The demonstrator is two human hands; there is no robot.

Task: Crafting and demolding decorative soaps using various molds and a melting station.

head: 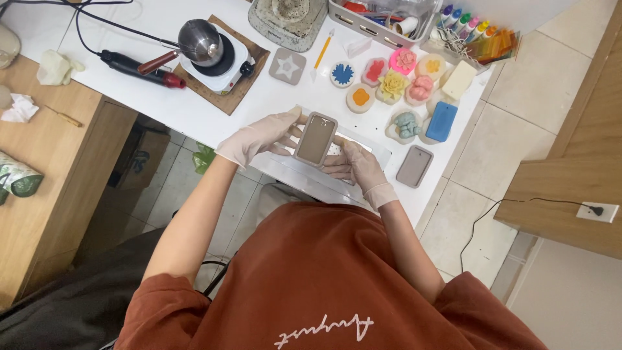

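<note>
- We saw bright, even light across the white table, soft as daylight.
- Shadows were faint and short beneath the moulds and hands.
- A small glare spot sat on the metal pot.
- Focus was sharp at the centre; we noticed slight bending and softness toward the frame's edges.

White table w/ moulds, hotplate, markers

Steel pot on hotplate; coloured moulds, markers, possibly wooden cabinet.
</note>
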